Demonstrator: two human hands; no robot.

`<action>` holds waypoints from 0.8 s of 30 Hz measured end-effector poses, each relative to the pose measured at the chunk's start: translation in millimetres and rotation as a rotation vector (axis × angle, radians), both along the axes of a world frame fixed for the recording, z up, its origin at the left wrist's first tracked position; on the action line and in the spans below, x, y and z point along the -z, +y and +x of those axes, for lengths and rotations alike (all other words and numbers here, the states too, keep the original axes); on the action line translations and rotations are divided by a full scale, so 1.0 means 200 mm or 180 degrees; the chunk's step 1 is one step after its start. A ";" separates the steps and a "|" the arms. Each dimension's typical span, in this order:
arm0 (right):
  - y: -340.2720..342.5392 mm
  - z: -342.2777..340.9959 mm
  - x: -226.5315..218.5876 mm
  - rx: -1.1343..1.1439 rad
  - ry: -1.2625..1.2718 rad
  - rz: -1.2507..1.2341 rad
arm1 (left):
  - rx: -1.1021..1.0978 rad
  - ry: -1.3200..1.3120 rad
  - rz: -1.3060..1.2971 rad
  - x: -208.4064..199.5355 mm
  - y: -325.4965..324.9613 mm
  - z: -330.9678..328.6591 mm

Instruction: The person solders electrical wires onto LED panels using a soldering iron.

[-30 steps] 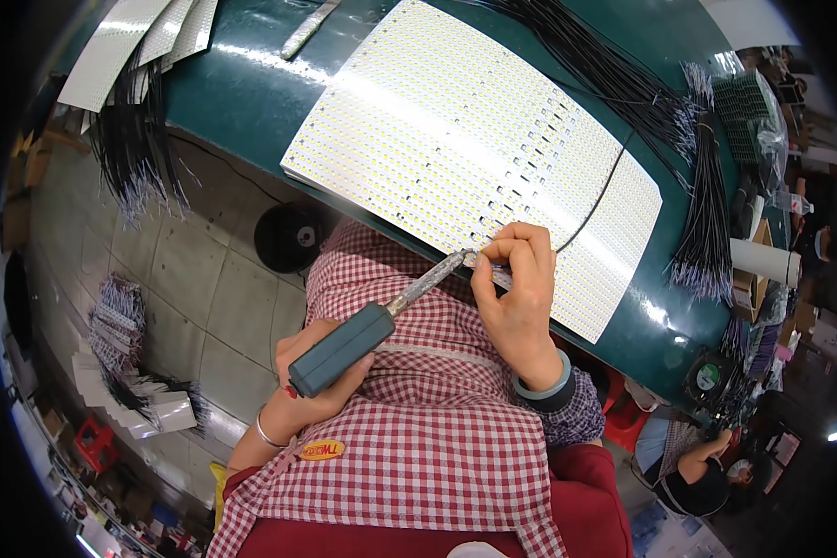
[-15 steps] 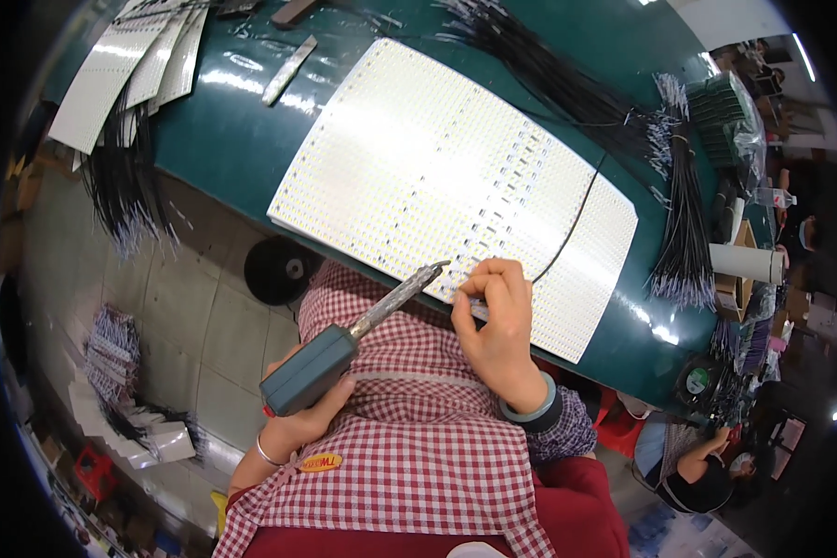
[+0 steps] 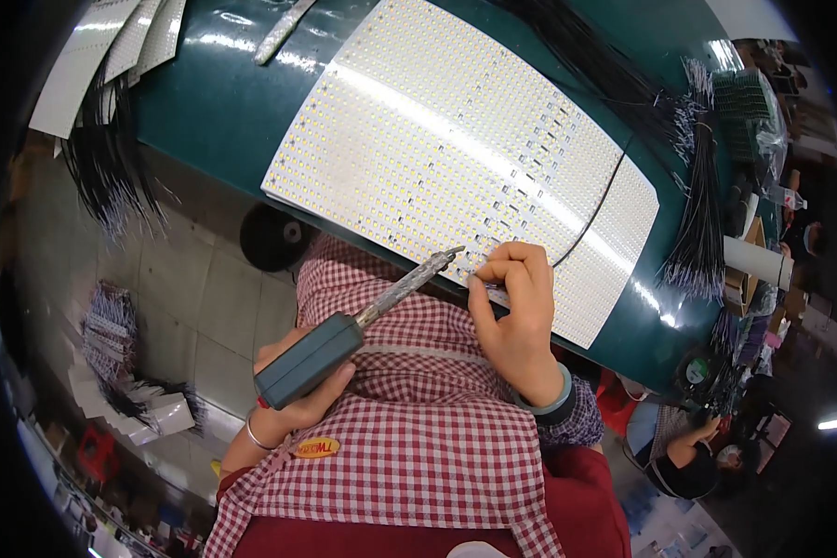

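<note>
A white LED panel board [image 3: 372,149] lies on the green table in front of me, covered with rows of small yellowish chips. My left hand [image 3: 318,398] is wrapped round the dark teal handle of a soldering iron [image 3: 309,358]. The iron slants up to the right, its bent tip over the board's near edge, close to my right fingertips. My right hand [image 3: 519,325] rests over that near edge, thumb and fingers pinched together. From behind its fingers a black wire [image 3: 597,214] curves away across the board; the pinched end is hidden.
Bundles of black wires [image 3: 693,228] with pale ends lie right of and beyond the board. At far left, more white boards [image 3: 79,70] overhang the table edge with wires hanging. A silvery strip [image 3: 284,31] lies behind. A co-worker [image 3: 684,456] sits at lower right.
The view has shifted, so the board and table sit higher in the picture. Iron and right hand appear slightly farther up and right, still close together at the board's near edge.
</note>
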State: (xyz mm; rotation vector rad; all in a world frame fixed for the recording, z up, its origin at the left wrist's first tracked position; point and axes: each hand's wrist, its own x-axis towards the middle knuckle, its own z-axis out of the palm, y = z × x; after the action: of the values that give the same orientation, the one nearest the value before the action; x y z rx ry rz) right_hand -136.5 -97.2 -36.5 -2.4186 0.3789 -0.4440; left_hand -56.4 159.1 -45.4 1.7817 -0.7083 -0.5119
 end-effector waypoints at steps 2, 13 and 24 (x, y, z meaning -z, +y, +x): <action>0.01 0.00 0.00 0.0011 -0.0036 -0.0073 | 0.0027 0.0006 -0.0010 -0.02 -0.01 0.01; 0.03 -0.02 0.03 0.0104 -0.0140 -0.0056 | 0.0219 -0.0120 0.0069 -0.03 -0.02 -0.02; 0.03 -0.01 0.02 0.0141 -0.0114 -0.0061 | 0.0192 -0.0300 0.0024 -0.04 -0.04 -0.02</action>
State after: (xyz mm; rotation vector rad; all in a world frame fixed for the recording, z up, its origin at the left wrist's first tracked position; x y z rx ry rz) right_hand -138.6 -90.5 -40.1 -2.4214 0.4152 -0.5119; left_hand -60.9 152.0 -37.9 1.8051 -0.8285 -0.4740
